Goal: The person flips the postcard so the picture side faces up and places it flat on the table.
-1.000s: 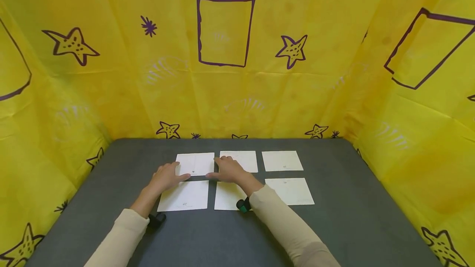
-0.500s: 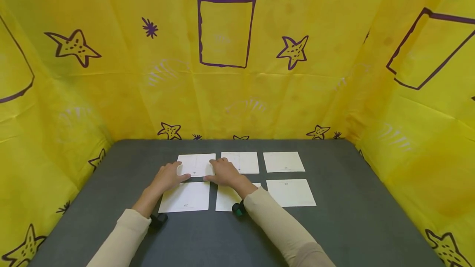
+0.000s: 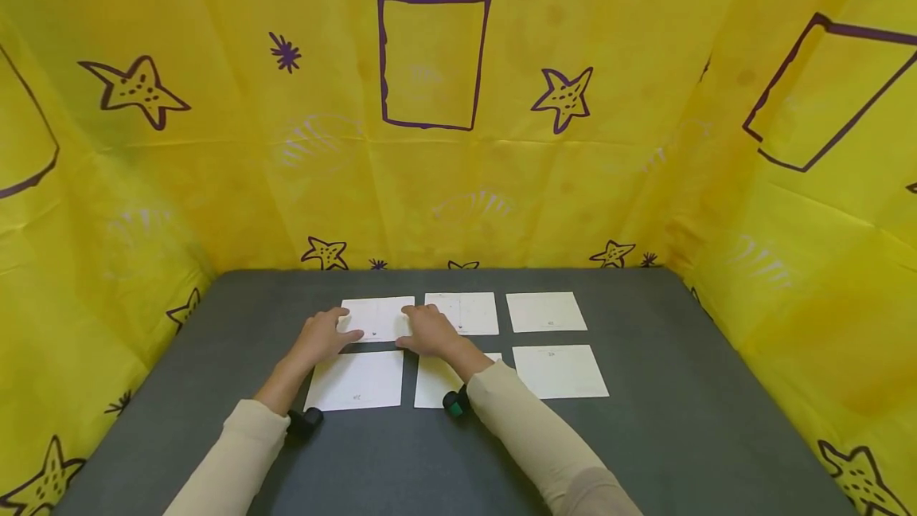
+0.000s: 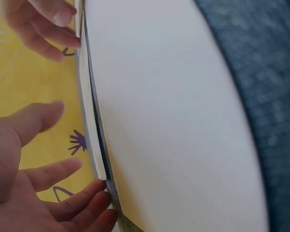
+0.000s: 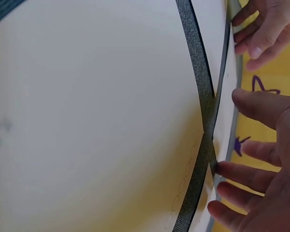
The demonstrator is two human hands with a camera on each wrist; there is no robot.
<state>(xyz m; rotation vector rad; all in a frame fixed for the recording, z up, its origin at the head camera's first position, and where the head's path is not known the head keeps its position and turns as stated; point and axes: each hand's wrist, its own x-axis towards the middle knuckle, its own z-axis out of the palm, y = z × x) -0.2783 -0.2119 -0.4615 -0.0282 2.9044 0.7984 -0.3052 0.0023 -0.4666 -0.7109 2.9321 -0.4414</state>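
Observation:
Several white paper sheets lie in two rows on a dark grey table. My left hand (image 3: 325,338) is at the left edge of the back-left sheet (image 3: 381,315), fingers spread and loosely bent. Across from it, my right hand (image 3: 430,333) is at that sheet's right edge, thumb apart from the fingers. Part of the back-middle sheet (image 3: 473,310) is hidden by the right hand. The right forearm covers part of the front-middle sheet (image 3: 432,385). In the left wrist view, the left hand's fingertips (image 4: 100,198) are right by a sheet's edge.
The front-left sheet (image 3: 357,381) lies just below the left hand. To the right are the back-right sheet (image 3: 544,310) and the front-right sheet (image 3: 562,373). Yellow cloth (image 3: 430,181) with purple drawings stands around the grey table (image 3: 401,460).
My right hand has shifted slightly left, uncovering more of the back-middle sheet. My left hand has barely moved, its thumb drawing back a little. The sheets look unmoved.

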